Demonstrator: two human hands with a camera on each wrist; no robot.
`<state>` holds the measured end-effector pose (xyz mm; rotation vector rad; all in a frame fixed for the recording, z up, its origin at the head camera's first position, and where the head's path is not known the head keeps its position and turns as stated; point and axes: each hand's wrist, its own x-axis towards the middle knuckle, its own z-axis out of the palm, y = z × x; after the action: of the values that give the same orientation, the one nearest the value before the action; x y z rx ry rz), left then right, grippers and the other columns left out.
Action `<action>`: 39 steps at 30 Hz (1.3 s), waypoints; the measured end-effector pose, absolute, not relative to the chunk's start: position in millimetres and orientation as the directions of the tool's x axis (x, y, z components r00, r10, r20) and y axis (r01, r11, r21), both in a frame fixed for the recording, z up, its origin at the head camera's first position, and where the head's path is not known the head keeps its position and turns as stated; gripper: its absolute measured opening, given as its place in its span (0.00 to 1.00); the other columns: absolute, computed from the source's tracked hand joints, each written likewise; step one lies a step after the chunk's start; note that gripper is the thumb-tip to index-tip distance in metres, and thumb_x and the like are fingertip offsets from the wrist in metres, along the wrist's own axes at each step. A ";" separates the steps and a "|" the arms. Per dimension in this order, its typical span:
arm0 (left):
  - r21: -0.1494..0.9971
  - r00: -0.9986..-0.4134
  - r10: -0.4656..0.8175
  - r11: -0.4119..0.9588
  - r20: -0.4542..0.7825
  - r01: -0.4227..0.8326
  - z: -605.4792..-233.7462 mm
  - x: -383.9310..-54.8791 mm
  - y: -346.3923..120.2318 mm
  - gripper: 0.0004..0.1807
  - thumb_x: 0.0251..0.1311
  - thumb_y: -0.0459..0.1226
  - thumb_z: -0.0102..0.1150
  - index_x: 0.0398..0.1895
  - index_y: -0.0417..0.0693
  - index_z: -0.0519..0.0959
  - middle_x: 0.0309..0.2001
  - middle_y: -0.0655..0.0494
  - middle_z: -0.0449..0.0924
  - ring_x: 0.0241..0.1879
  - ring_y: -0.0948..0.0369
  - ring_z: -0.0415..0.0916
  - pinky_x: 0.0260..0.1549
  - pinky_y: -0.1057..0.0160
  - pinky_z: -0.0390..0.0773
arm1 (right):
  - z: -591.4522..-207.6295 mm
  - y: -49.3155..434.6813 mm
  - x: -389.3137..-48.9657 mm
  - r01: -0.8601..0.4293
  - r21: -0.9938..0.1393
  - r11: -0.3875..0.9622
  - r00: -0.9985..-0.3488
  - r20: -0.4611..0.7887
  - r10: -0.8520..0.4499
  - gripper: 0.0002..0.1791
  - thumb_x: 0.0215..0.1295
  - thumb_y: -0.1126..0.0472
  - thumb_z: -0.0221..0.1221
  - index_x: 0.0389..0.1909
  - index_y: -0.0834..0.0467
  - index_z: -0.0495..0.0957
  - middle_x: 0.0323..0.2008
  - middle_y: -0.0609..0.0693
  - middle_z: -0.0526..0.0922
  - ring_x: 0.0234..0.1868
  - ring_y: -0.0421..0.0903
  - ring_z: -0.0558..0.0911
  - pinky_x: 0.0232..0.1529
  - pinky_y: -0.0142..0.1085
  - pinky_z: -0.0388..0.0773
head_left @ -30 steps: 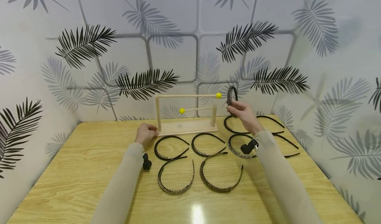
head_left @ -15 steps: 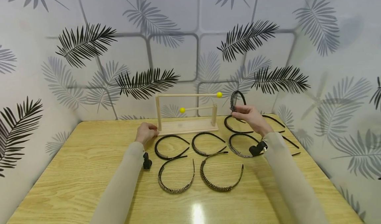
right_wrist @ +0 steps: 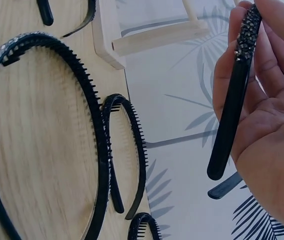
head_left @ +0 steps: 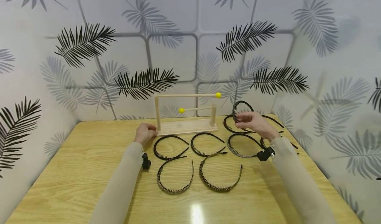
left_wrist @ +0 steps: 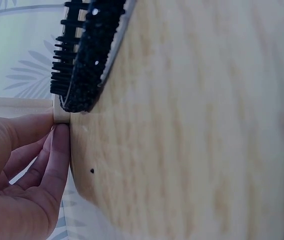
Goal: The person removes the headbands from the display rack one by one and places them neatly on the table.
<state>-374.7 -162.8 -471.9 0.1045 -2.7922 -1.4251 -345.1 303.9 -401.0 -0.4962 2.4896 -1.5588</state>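
My right hand (head_left: 256,124) pinches a black toothed headband (head_left: 235,111) and holds it raised over the back right of the table. In the right wrist view this headband (right_wrist: 239,85) shows a glittery band and two smooth black ends. My left hand (head_left: 145,133) grips the left corner of a wooden stand's base (head_left: 187,126); in the left wrist view its thumb and fingers (left_wrist: 57,155) pinch the base edge. The stand carries an upper rod (head_left: 187,95) and a lower rod (head_left: 197,109), each tipped with a yellow ball. Both rods are bare.
Several headbands lie on the wooden table (head_left: 74,171), among them a black one (head_left: 171,148) by the left hand, a glittery one (head_left: 175,191) and a brown patterned one (head_left: 218,187) nearer the front. More lie under the right arm. A patterned wall (head_left: 178,62) stands behind.
My right hand has moved right and down, away from the stand's upper rod, with the headband lowering along with it. My left hand has stayed on the base.
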 end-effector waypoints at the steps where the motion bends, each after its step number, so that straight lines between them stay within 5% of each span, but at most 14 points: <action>1: 0.809 -0.998 -0.060 0.586 -0.024 -0.055 -471.6 -374.9 -162.6 0.18 0.61 0.31 0.64 0.54 0.34 0.80 0.49 0.37 0.83 0.45 0.47 0.82 0.47 0.53 0.83 | -401.9 305.1 -343.7 -0.194 -0.889 0.414 -0.931 0.035 -0.362 0.34 0.63 0.60 0.66 0.66 0.69 0.67 0.55 0.55 0.77 0.45 0.35 0.80 0.50 0.31 0.81; 12: 0.817 -0.997 -0.068 0.573 -0.031 -0.065 -469.0 -372.4 -159.4 0.17 0.61 0.32 0.64 0.53 0.35 0.81 0.50 0.37 0.82 0.46 0.46 0.81 0.49 0.52 0.82 | -410.1 318.1 -328.2 -0.187 -0.874 0.448 -0.917 -0.008 -0.398 0.32 0.61 0.62 0.68 0.63 0.73 0.70 0.42 0.49 0.83 0.41 0.38 0.83 0.45 0.31 0.83; 31: 0.820 -0.996 -0.080 0.567 -0.038 -0.077 -471.2 -373.5 -160.3 0.17 0.62 0.32 0.64 0.53 0.35 0.81 0.49 0.38 0.83 0.44 0.48 0.83 0.45 0.54 0.84 | -421.0 351.3 -300.8 -0.147 -0.820 0.553 -0.907 -0.111 -0.406 0.35 0.57 0.59 0.70 0.60 0.74 0.71 0.48 0.63 0.82 0.43 0.43 0.83 0.44 0.35 0.84; 39: 0.821 -0.996 -0.075 0.566 -0.038 -0.074 -472.3 -375.7 -163.2 0.17 0.61 0.32 0.64 0.53 0.35 0.81 0.49 0.37 0.83 0.43 0.49 0.83 0.45 0.55 0.84 | -422.2 358.6 -294.9 -0.166 -0.802 0.574 -0.849 -0.180 -0.497 0.23 0.54 0.62 0.72 0.45 0.72 0.78 0.34 0.50 0.81 0.35 0.40 0.83 0.36 0.35 0.84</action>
<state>-375.7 -163.2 -472.3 0.1326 -2.7782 -1.4573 -294.9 358.6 -422.2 -0.5361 2.4214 -1.1765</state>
